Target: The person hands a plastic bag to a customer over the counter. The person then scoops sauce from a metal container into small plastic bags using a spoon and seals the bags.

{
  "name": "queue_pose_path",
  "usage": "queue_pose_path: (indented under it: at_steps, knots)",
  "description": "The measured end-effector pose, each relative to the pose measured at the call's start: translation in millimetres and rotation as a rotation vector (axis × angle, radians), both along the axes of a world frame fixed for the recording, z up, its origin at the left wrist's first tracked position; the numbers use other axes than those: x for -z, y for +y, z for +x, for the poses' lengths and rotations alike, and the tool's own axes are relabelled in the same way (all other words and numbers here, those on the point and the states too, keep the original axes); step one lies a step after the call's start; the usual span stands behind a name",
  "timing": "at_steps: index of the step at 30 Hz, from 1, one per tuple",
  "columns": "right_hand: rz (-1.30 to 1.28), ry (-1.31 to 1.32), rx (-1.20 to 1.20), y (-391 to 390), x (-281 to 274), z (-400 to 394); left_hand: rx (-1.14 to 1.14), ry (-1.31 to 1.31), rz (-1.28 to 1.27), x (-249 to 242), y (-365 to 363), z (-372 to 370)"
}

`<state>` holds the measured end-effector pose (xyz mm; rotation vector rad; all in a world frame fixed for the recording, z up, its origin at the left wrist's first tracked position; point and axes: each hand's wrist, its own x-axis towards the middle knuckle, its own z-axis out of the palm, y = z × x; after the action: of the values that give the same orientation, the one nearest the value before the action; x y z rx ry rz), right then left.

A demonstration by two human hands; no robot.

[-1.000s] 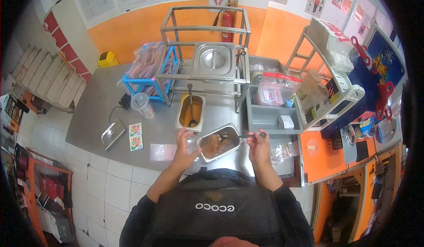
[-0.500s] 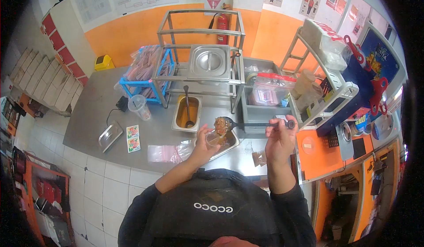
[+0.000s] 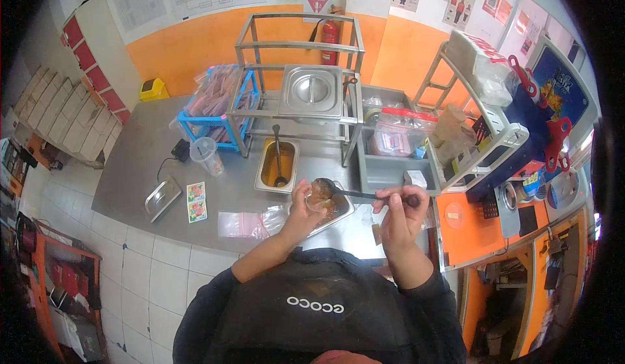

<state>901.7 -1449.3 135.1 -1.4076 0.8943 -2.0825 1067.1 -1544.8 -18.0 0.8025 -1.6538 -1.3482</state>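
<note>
My right hand [image 3: 402, 219] grips the handle of a black ladle [image 3: 364, 195] near its end. The ladle's bowl is tilted at the rim of a small clear plastic cup [image 3: 318, 203], and brownish chunky food shows there. My left hand [image 3: 301, 213] is closed around the cup, holding it over a metal pan [image 3: 345, 212] with more of the food. Part of that pan is hidden by the hand and cup. Behind it stands a second metal pan [image 3: 291, 144] with orange-brown liquid and another ladle [image 3: 278, 159] leaning in it.
Clear plastic bags [image 3: 244, 225] and two printed sachets [image 3: 196, 202] lie left of my hands. A metal lid [image 3: 163, 200], a clear plastic cup [image 3: 207, 157] and a blue basket [image 3: 211, 144] are farther left. A steel rack [image 3: 299, 42] and a grey divided tray [image 3: 390, 180] stand behind.
My right hand has moved down and slightly left, bringing the ladle lower. Its bowl has tipped toward the cup, and the heap of food in it shows less. My left hand stays nearly in place.
</note>
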Motion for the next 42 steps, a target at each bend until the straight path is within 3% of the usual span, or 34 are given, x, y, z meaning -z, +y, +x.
queue_pose_path:
  at_steps: [5, 12, 23, 32, 38, 41, 42]
  knots:
    - [-0.049, 0.165, -0.002, 3, 1, 3, -0.088, -0.020, -0.053, -18, 4, -1]
    - [-0.139, 0.320, -0.034, 5, 5, 8, -0.034, 0.113, 0.103, 1, 1, -3]
    - [-0.452, 0.991, -0.101, 3, -6, 6, 0.003, 0.124, 0.222, 6, -1, -3]
    - [-0.510, 1.055, -0.048, 1, -4, 9, 0.036, 0.289, 0.302, -16, 5, -5]
    - [-0.500, 1.045, -0.084, 2, 1, 10, 0.009, 0.224, 0.262, -23, 8, -4]
    - [-0.369, 0.965, -0.123, 5, 2, 5, 0.013, 0.244, 0.331, -28, 9, -4]
    - [-0.344, 0.857, -0.073, 6, 4, 4, -0.025, 0.144, 0.210, -20, 7, -3]
